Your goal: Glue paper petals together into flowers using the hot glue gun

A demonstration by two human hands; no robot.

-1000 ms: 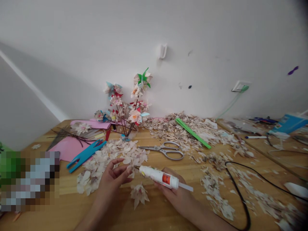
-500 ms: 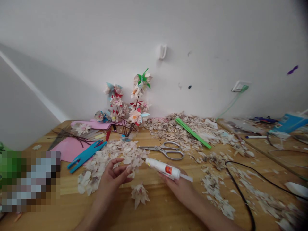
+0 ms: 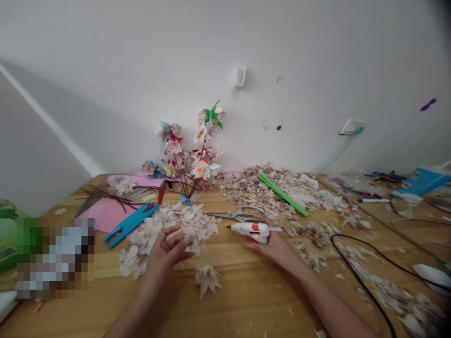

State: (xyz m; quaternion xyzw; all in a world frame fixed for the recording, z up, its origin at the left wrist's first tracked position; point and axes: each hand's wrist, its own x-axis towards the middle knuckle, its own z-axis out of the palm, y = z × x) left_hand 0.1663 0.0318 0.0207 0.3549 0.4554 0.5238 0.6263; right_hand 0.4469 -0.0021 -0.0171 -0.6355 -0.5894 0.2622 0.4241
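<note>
My right hand [image 3: 273, 247] grips a white glue gun [image 3: 251, 229] with a red mark, held low over the wooden table [image 3: 246, 300] just in front of the scissors [image 3: 235, 215]. My left hand [image 3: 168, 249] is curled, its fingertips pinching a pale paper petal at the edge of a heap of petals [image 3: 169, 225]. A small finished paper flower [image 3: 208, 278] lies on the table between my two hands.
A bouquet of paper flowers [image 3: 192, 157] stands at the wall. Pink paper [image 3: 102, 213], a blue cut-out [image 3: 128, 224] and dark wires lie left. More scraps [image 3: 268, 188], a green strip [image 3: 282, 194] and a black cable [image 3: 355, 272] are on the right.
My right hand has carried the glue gun away from my left hand, to the right and farther back, down beside the scissors. The left hand has hardly moved.
</note>
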